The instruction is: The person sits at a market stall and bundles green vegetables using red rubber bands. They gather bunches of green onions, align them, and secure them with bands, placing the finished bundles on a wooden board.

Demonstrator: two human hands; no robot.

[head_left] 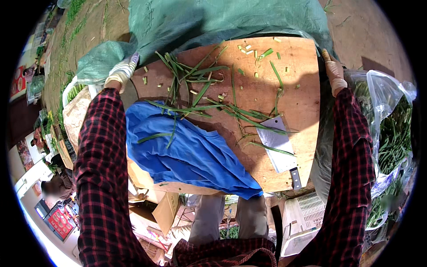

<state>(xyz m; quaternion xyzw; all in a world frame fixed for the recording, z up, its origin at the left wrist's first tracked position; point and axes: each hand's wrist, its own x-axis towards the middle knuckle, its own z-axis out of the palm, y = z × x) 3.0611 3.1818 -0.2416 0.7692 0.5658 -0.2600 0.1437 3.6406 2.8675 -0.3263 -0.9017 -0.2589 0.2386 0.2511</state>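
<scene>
an open cardboard box [167, 213] stands near left, a white slotted crate [307, 211] near right. at right, clear plastic [383, 91] wraps long greens [396, 138]; at left, a red poster [60, 223] shows.

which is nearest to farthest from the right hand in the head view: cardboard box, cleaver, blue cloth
From the right hand, in the head view:
1. Cleaver: lying on the right part of the wooden board.
2. Blue cloth: spread over the board's lower left.
3. Cardboard box: past the board's lower edge, left of centre.
</scene>
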